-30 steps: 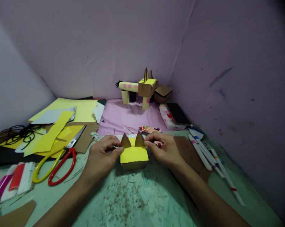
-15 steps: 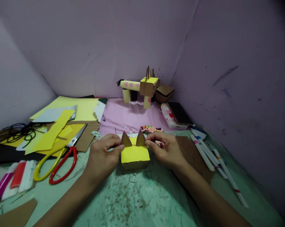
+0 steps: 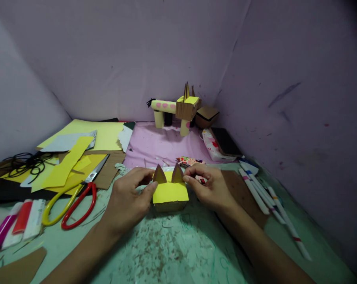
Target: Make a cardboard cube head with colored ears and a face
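Observation:
A small cardboard box [image 3: 170,193] with a bright yellow top sits on the table in front of me. Two brown pointed cardboard ears stand upright near its back edge, a left ear [image 3: 159,175] and a right ear [image 3: 177,174]. Thumb and fingers of my left hand [image 3: 132,195] pinch the outer side of the left ear. On the opposite side, my right hand [image 3: 209,187] pinches the outer edge of the right ear. The fingertips behind the ears are partly hidden.
Scissors [image 3: 91,187] lie at left beside yellow paper strips [image 3: 68,161] and black cord [image 3: 27,165]. Glue tubes [image 3: 23,217] are at front left, white markers [image 3: 255,189] at right. A cardboard animal figure [image 3: 166,105] stands at the back, near a phone [image 3: 225,141].
The whole view has shifted very slightly. Both hands stay at the two ears, and the box keeps its place on the table.

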Tool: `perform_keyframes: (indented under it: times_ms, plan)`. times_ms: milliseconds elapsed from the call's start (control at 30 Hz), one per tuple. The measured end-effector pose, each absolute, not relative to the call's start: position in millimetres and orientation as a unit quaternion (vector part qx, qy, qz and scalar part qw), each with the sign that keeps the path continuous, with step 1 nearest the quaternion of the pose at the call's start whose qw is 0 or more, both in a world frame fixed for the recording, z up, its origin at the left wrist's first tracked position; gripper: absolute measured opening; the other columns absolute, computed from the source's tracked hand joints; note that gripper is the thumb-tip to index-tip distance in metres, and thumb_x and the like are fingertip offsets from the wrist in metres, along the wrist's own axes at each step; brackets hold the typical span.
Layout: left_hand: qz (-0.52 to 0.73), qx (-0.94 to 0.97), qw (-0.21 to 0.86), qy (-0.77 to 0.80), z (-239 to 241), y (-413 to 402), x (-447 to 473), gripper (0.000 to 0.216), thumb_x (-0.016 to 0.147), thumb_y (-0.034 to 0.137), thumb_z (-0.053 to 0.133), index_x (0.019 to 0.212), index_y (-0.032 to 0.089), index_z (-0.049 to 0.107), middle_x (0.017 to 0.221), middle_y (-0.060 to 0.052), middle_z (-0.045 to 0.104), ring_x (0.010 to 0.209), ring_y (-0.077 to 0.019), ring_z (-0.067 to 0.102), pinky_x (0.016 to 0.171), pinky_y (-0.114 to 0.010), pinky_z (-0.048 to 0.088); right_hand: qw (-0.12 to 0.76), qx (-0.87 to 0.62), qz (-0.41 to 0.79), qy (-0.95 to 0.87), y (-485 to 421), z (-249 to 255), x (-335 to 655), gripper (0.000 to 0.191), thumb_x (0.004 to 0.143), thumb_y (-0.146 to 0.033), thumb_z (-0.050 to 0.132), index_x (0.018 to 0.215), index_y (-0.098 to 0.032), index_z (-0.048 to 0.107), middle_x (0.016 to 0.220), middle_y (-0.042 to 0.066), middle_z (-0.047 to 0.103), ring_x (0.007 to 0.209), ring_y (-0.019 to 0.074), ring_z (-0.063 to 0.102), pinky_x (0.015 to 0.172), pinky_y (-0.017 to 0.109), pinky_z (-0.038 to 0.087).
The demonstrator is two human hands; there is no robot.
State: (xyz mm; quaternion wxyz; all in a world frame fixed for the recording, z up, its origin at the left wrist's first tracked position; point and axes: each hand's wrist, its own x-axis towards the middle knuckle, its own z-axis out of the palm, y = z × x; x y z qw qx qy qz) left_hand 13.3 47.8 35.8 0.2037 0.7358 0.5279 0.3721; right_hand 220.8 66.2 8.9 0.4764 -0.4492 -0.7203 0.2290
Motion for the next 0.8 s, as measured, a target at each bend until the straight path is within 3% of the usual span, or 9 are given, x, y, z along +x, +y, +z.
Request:
perform_keyframes:
  times_ms: [133, 267, 433, 800]
  plan:
    - [0.364, 0.694, 0.269, 0.560, 35.2, 44.5, 11.6, 0.055, 0.073, 0.035, 0.062, 0.122, 0.013, 0.051, 0.117, -0.012, 0.058, 0.097, -0.0250, 0.060, 0.082, -0.039, 0.052, 0.473, -0.445, 0.224, -0.727, 65.9, 10.5, 220.8, 0.008, 0.075, -0.014, 0.058, 0.069, -0.015, 0.063, 0.067, 0.004, 0.066, 0.063, 0.0160, 0.059, 0.060, 0.026, 0.044]
    - [0.324, 0.703, 0.301, 0.557, 31.6, 42.9, 16.9, 0.071, 0.067, 0.035, 0.066, 0.130, 0.014, 0.040, 0.136, -0.015, 0.043, 0.115, -0.0320, 0.050, 0.092, -0.047, 0.046, 0.463, -0.446, 0.214, -0.735, 66.0, 10.1, 223.0, 0.008, 0.075, -0.014, 0.058, 0.069, -0.015, 0.062, 0.066, 0.004, 0.065, 0.063, 0.0161, 0.058, 0.060, 0.026, 0.043]
    - [0.291, 0.697, 0.357, 0.550, 25.0, 42.8, 21.8, 0.078, 0.066, 0.033, 0.068, 0.134, 0.014, 0.034, 0.134, -0.018, 0.045, 0.115, -0.0344, 0.050, 0.096, -0.051, 0.041, 0.454, -0.438, 0.181, -0.754, 66.2, 10.1, 224.1, 0.008, 0.075, -0.012, 0.056, 0.070, -0.016, 0.061, 0.067, 0.002, 0.063, 0.062, 0.0153, 0.056, 0.059, 0.026, 0.041]
    - [0.282, 0.681, 0.396, 0.547, 23.9, 45.1, 26.4, 0.084, 0.062, 0.028, 0.071, 0.135, 0.013, 0.033, 0.125, -0.016, 0.055, 0.112, -0.0314, 0.051, 0.097, -0.045, 0.038, 0.436, -0.449, 0.163, -0.763, 66.2, 11.2, 224.4, 0.009, 0.073, -0.011, 0.056, 0.070, -0.018, 0.061, 0.065, 0.001, 0.062, 0.059, 0.0141, 0.053, 0.056, 0.024, 0.038]
